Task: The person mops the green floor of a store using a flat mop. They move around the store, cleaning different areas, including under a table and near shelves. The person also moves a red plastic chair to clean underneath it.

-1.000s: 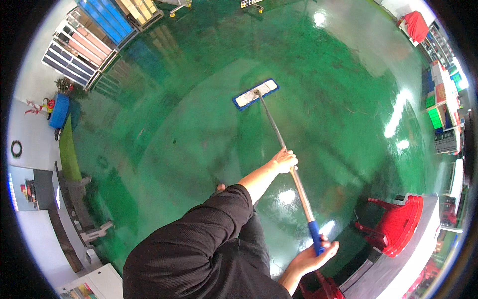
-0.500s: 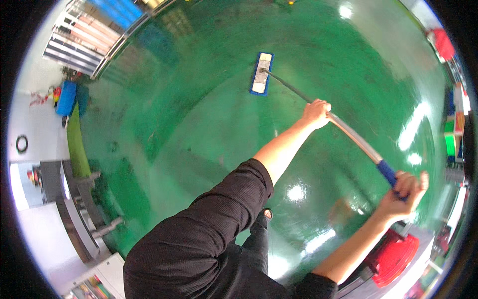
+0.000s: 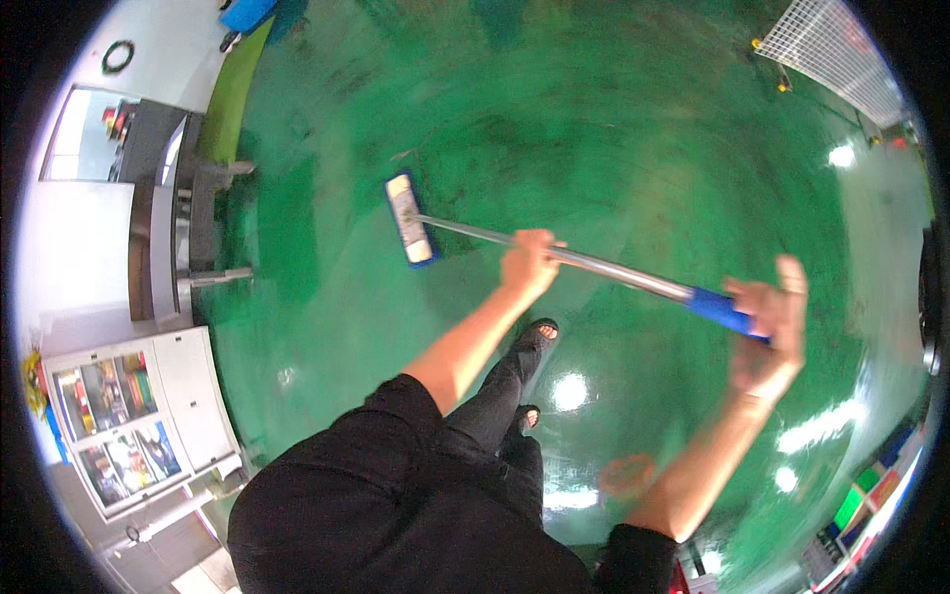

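A flat mop (image 3: 409, 220) with a white-and-grey head edged in blue rests on the glossy green floor, left of centre. Its metal pole runs right and toward me, ending in a blue grip (image 3: 720, 311). Partway along the pole, my left hand (image 3: 530, 265) is wrapped round the metal. My right hand (image 3: 770, 322), blurred by motion, is at the blue grip's end, with the thumb side and some fingers sticking out and the grip lying against the palm.
At the lower left stands a white cabinet (image 3: 188, 396) with glass doors. A dark machine or bench with jutting legs (image 3: 223, 277) lines the left wall. A white wire rack (image 3: 836, 54) stands at the far right. My sandalled feet (image 3: 539, 334) are on the floor below the pole.
The view has swung left, bringing the cabinet and wire rack into sight. In the picture the mop head has shifted left and nearer, and the pole lies flatter. Both hands remain on it.
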Tool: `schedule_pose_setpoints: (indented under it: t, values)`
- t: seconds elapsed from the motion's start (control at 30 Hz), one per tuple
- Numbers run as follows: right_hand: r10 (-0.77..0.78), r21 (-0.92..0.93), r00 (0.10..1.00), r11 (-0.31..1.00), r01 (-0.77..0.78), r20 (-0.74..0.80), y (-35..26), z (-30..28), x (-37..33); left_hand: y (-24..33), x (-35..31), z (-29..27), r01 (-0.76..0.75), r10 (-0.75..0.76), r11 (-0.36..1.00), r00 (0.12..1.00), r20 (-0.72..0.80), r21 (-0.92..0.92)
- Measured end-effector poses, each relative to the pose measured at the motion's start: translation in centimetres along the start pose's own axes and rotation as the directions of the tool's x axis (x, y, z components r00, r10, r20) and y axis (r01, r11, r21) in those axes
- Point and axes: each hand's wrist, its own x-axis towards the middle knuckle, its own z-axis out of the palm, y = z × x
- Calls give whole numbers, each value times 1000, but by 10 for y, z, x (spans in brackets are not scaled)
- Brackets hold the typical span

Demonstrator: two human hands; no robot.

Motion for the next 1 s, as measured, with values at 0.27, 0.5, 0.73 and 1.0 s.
schedule_pose_setpoints:
  t: [0.27, 0.5, 0.73, 1.0]
  values:
    - [316, 398, 903, 818, -415, 290, 142, 60, -80, -203, -36, -43, 73, -117, 830, 992, 44, 552]
    - [172, 22, 931, 984, -174, -321, -8, -78, -195, -10, -126, 3, -382, 287, 898, 884, 368, 218]
    - [-340, -346, 928, 897, 274, -149, -203, -140, -354, 215, -240, 66, -558, 613, 790, 700, 366, -254]
    - [-376, -614, 833, 787, 56, -406, -158, -116, -402, 243, -273, 141, -572, 652, 758, 666, 361, -313]
